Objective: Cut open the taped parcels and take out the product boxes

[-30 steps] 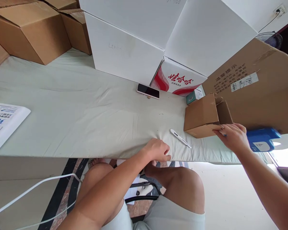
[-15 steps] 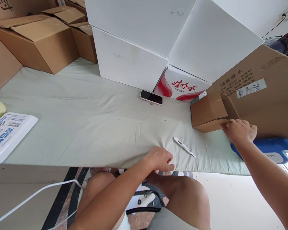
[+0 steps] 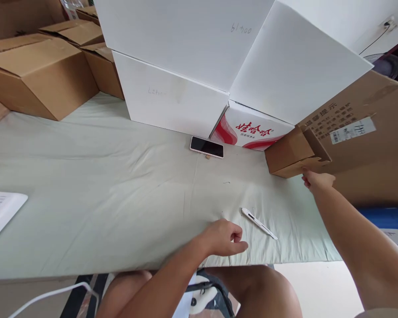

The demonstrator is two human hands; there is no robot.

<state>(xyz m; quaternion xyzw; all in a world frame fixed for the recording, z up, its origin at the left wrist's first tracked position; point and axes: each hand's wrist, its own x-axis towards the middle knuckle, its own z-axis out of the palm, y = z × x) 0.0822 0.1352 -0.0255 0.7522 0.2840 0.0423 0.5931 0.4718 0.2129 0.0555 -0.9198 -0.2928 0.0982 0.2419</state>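
My left hand (image 3: 226,239) rests near the table's front edge, thumb and curled fingers apart with nothing between them. Just right of it lies a slim white utility knife (image 3: 259,224). At the right, my right hand (image 3: 316,180) is at the lower front edge of a small open brown carton (image 3: 290,152), its fingers closed against the cardboard. A black-screened phone (image 3: 206,147) lies farther back, in front of the white boxes.
Large white boxes (image 3: 172,101) and a red-and-white box (image 3: 252,128) stand at the back. Brown cartons (image 3: 59,75) fill the back left. A big brown cardboard panel (image 3: 371,163) rises at the right, beside a blue object (image 3: 389,216). A white item (image 3: 6,212) lies far left.
The small carton has moved back against the red-and-white box, with my right hand following it. My left hand's fingers have opened slightly. The camera view has shifted.
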